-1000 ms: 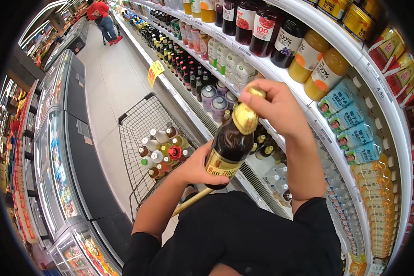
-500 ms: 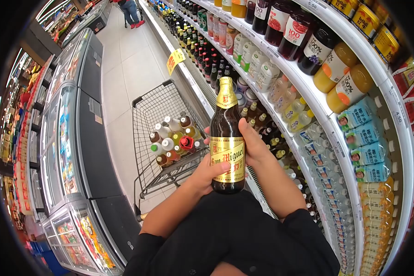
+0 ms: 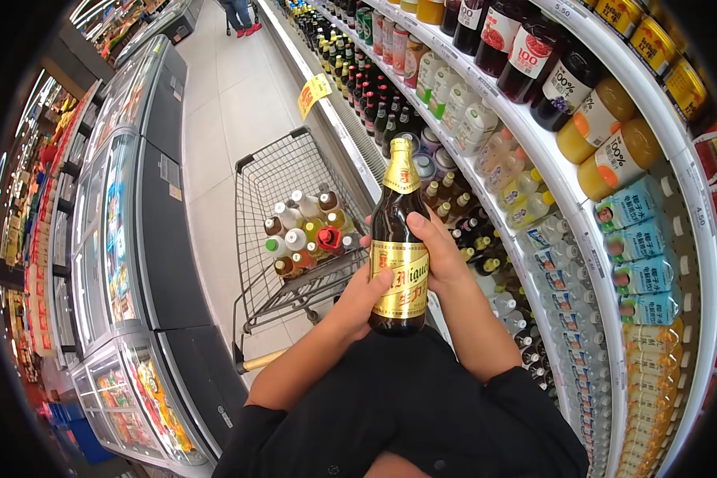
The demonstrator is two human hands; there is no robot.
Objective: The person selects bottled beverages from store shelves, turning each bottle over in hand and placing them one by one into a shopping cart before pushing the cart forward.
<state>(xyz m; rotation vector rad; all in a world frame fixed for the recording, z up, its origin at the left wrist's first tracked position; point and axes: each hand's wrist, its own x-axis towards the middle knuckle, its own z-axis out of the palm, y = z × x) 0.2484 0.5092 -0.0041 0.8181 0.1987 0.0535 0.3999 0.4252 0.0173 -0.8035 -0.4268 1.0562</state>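
Note:
A brown beer bottle (image 3: 398, 219) with gold foil on its neck and a gold San Miguel label stands upright in front of my chest. My left hand (image 3: 362, 295) grips its lower left side, the thumb lying across the label. Around the upper right side wraps my right hand (image 3: 438, 251), its thumb pressed on the dark glass below the neck. The fingers behind the bottle are mostly hidden. Just beyond my left forearm is a wire shopping cart (image 3: 251, 207), holding a cluster of bottles (image 3: 295, 239) with white, green, brown and red tops.
Shelves of drinks (image 3: 526, 167) curve along my right, with juice bottles, water packs and beer rows. Glass-topped freezers (image 3: 123, 231) line the left. A yellow price sign (image 3: 314, 95) juts from the shelf edge. Farther up the aisle, a person (image 3: 237, 16) stands by a cart.
My hands have turned the bottle slightly, so its label faces more to the right. My right thumb now lies over the glass. The view has shifted a little, moving the cart rightward.

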